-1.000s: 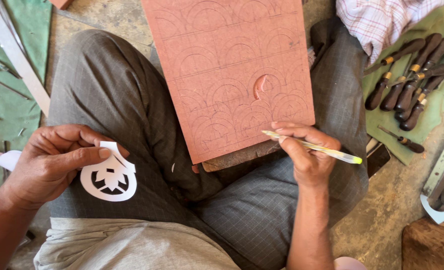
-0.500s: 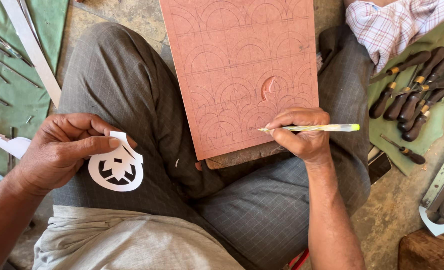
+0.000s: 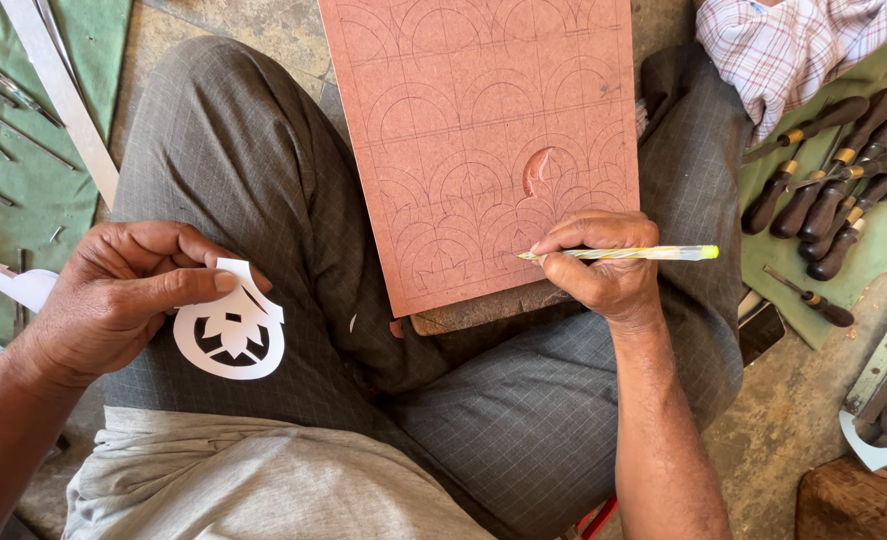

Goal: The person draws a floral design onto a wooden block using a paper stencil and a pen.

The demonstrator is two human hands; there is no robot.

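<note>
Nearest to us, our left hand (image 3: 113, 300) pinches the top edge of a white paper stencil (image 3: 230, 325) between thumb and curled fingers, closed firmly on it. The stencil is a rounded cut-out with a leaf-like motif, and it hangs against our left thigh, over the grey checked trousers (image 3: 263, 200). Between its right edge and the board's lower left corner lies a broad stretch of bare cloth, open room for the hand to cross.

Our right hand (image 3: 603, 265) is closed around a slim pale pencil with a yellow-green end (image 3: 623, 254), held almost level. Its tip touches the reddish-brown board (image 3: 483, 110) near the lower right corner, and the heel of the hand rests just past the board's bottom edge. The board leans across our lap, its lower edge sitting on a wooden block (image 3: 473, 312) that shows beneath it. It is covered in drawn arches within a grid, and one small shape (image 3: 538, 170) is already carved out just above our knuckles. The upper rows lie uncovered.

Farther right, beyond our knee, a row of dark-handled carving tools (image 3: 833, 180) lies on a green cloth (image 3: 863, 270), well apart from the board's right edge. A checked cloth (image 3: 793, 45) sits at the top right. At far left, thin metal tools (image 3: 3, 90) and a long pale strip (image 3: 68, 100) lie on another green mat (image 3: 23, 200)
</note>
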